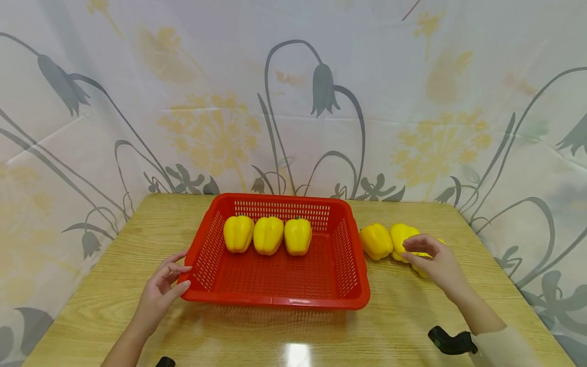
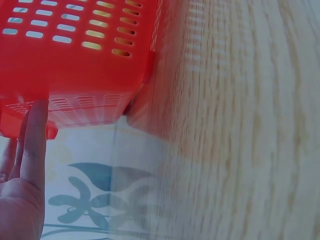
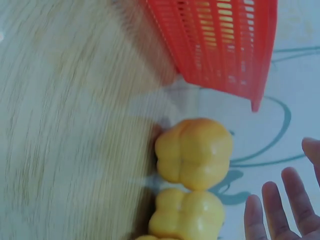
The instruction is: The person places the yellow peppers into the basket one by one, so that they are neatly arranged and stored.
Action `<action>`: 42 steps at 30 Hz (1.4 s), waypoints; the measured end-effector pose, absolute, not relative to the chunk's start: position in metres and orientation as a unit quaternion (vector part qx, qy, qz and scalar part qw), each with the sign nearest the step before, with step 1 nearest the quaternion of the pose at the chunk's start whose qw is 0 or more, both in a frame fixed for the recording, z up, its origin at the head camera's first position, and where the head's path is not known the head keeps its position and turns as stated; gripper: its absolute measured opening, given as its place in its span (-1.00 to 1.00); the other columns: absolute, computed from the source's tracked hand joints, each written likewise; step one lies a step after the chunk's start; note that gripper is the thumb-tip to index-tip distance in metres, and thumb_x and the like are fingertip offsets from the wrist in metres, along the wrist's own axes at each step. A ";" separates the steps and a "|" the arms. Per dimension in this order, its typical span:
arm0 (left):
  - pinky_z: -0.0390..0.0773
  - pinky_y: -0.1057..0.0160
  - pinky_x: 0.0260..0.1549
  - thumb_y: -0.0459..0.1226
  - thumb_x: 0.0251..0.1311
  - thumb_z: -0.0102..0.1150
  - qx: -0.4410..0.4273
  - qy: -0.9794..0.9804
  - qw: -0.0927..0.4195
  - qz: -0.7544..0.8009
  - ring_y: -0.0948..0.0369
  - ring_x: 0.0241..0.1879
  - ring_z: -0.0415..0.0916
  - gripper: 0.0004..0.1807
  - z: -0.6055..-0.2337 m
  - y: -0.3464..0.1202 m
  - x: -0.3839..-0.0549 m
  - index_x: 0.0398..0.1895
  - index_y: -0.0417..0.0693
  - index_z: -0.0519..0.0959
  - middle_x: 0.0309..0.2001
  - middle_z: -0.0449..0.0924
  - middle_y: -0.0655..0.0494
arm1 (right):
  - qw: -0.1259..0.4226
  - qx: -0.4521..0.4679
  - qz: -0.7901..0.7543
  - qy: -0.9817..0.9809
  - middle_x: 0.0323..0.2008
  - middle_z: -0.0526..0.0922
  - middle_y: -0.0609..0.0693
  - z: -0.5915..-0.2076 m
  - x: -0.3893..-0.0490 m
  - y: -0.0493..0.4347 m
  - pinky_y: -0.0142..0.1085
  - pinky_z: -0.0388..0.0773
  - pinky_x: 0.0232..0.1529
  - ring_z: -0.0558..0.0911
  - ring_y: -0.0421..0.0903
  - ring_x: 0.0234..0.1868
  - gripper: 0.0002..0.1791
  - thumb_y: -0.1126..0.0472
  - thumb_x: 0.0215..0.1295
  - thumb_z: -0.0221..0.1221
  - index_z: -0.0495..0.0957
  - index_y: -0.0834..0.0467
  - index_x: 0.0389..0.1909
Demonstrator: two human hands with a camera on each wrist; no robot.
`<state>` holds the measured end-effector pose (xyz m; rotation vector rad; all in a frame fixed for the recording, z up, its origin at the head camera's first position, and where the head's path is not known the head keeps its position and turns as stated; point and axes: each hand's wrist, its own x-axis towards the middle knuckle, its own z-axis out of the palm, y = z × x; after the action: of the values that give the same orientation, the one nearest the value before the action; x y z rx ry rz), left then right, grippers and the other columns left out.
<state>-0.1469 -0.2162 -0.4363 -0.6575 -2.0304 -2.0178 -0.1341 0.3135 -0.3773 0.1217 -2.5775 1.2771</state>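
A red plastic basket [image 1: 275, 300] stands on the table, with three yellow bell peppers in a row inside: left [image 1: 238, 234], middle [image 1: 268, 235] and right [image 1: 298, 237]. My left hand [image 1: 161, 286] holds the basket's left rim near the front corner; in the left wrist view its fingers [image 2: 35, 145] lie along the outer wall. To the right of the basket are more yellow bell peppers, one [image 1: 376, 241] nearest the basket and another [image 1: 403, 240] beside it. My right hand [image 1: 437, 262] hovers over the outer peppers with its fingers apart, holding nothing and partly hiding them.
The wooden table [image 1: 114, 244] runs back to a hanging cloth [image 1: 293, 102] printed with grey and yellow flowers. A black strap end [image 1: 451, 340] sticks out at my right wrist. The basket's slotted right wall [image 3: 220, 55] rises close to the loose peppers.
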 end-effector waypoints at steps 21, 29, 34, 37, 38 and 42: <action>0.47 0.46 -0.13 -0.68 0.10 -0.04 -0.218 -0.696 0.096 -0.677 0.27 0.06 0.34 -0.79 -0.436 -0.217 -0.147 -0.17 -0.51 0.41 0.19 0.23 0.06 | 0.139 -0.042 0.383 -0.912 -0.09 0.47 0.15 -0.384 -0.132 0.365 -0.67 0.34 -0.25 0.37 -0.22 -0.10 -0.56 0.14 0.23 0.22 0.41 0.38 -0.03; 0.47 0.45 -0.14 -0.68 0.10 -0.05 -0.218 -0.695 0.097 -0.678 0.27 0.05 0.34 -0.79 -0.436 -0.217 -0.147 -0.17 -0.52 0.40 0.19 0.23 0.06 | 0.130 -0.065 0.364 -0.920 0.09 0.34 0.37 -0.392 -0.135 0.376 -0.12 0.31 0.01 0.23 0.30 0.13 -0.50 0.09 0.25 0.19 0.38 0.41 0.01; 0.47 0.45 -0.13 -0.68 0.10 -0.05 -0.218 -0.696 0.099 -0.677 0.27 0.06 0.34 -0.80 -0.436 -0.217 -0.147 -0.18 -0.51 0.41 0.19 0.24 0.07 | 0.092 -0.042 0.346 -0.933 0.14 0.17 0.50 -0.401 -0.138 0.384 0.29 0.19 -0.03 0.11 0.46 0.14 -0.43 0.08 0.18 0.25 0.37 0.43 0.02; 0.46 0.46 -0.11 -0.68 0.10 -0.05 -0.218 -0.696 0.101 -0.676 0.27 0.07 0.32 -0.80 -0.435 -0.217 -0.147 -0.18 -0.52 0.41 0.19 0.24 0.07 | 0.075 -0.024 0.326 -0.942 0.12 0.10 0.53 -0.407 -0.139 0.386 0.32 0.15 -0.06 0.10 0.48 0.10 -0.38 0.08 0.12 0.31 0.35 0.44 0.02; 0.45 0.46 -0.10 -0.68 0.10 -0.05 -0.218 -0.696 0.102 -0.676 0.27 0.07 0.32 -0.80 -0.435 -0.217 -0.147 -0.18 -0.52 0.40 0.19 0.24 0.06 | 0.072 -0.020 0.322 -0.944 0.12 0.08 0.54 -0.408 -0.139 0.387 0.33 0.12 -0.06 0.09 0.49 0.10 -0.37 0.09 0.09 0.33 0.35 0.44 0.02; 0.44 0.46 -0.10 -0.68 0.10 -0.05 -0.218 -0.696 0.099 -0.677 0.26 0.08 0.31 -0.80 -0.436 -0.217 -0.147 -0.18 -0.54 0.39 0.20 0.23 0.05 | 0.064 -0.018 0.323 -0.944 0.11 -0.02 0.57 -0.413 -0.140 0.389 0.38 0.07 -0.05 0.05 0.52 0.07 -0.33 0.15 0.01 0.38 0.31 0.45 0.01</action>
<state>-0.1468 -0.2168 -0.4357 -0.6463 -2.0581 -2.0025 -0.1405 0.3889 -0.4127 -0.0556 -2.8510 0.9750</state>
